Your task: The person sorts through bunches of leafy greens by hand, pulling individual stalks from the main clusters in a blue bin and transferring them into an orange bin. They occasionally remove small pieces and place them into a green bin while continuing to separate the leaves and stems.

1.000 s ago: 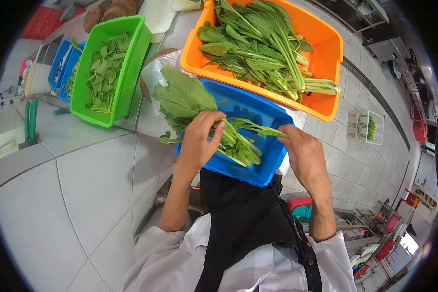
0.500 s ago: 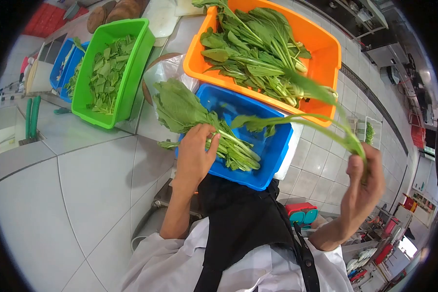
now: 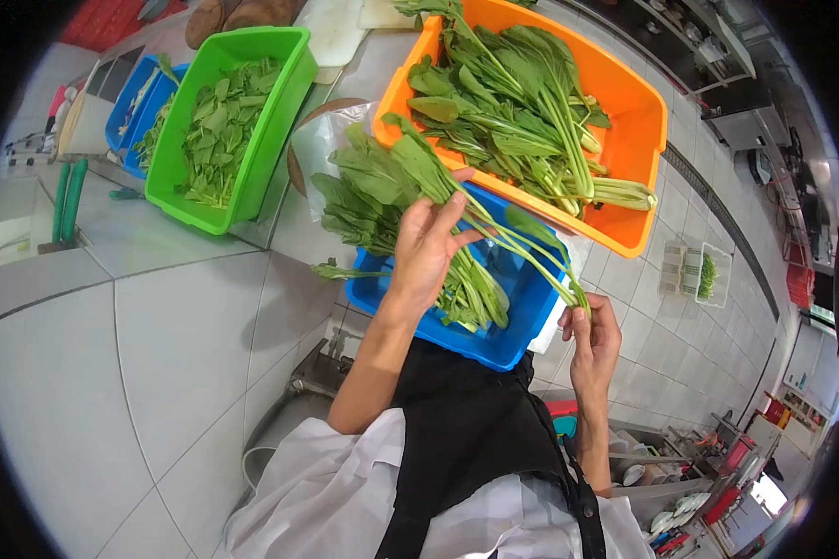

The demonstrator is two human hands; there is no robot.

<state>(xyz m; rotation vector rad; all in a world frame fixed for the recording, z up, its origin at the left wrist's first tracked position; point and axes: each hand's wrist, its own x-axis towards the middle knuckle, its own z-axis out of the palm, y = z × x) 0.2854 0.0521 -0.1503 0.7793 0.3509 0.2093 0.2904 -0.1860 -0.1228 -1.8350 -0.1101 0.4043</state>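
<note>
Between my two hands stretches a long-stemmed leafy green (image 3: 505,240), lying slantwise above the blue tub (image 3: 485,352). My right hand (image 3: 595,347) pinches the root end of its stems, just past the tub's right side. Higher up, by the leaves, my left hand (image 3: 423,250) is closed around the same stems. Below, a bunch of leafy greens (image 3: 473,291) rests in the blue tub, its leaves hanging over the left rim. My left wrist and forearm hide part of that bunch.
An orange tub (image 3: 645,130) heaped with whole greens adjoins the blue tub's far side. A green tub (image 3: 294,88) of cut leaves stands left on the tiled counter, with a smaller blue tub (image 3: 123,126) beyond. White baskets (image 3: 697,270) sit on the floor at right.
My right hand has come left and inward with the leafy green. My left hand has left the bunch in the blue tub, moved up and right, and taken hold of the green's upper part.
</note>
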